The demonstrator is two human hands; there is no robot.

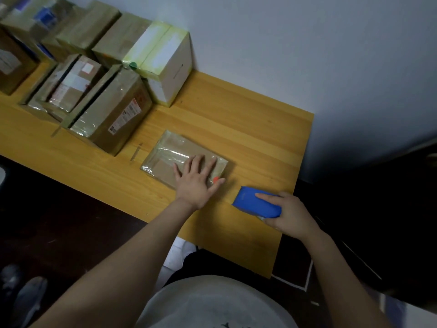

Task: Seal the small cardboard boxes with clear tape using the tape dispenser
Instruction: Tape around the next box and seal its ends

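Pressing the left hand [197, 178], fingers straight and spread, flat on the box [170, 152] at frame centre; gripping the dispenser [256, 204] in the right hand [290, 214], lower right, over the desk [236, 119].

box [165, 152]: cardboard, glossy clear tape | dispenser [256, 204]: smooth blue plastic | table [236, 119]: grained wood

Head cam, wide-angle, looks fwd & down, close over table [236, 119] edge.
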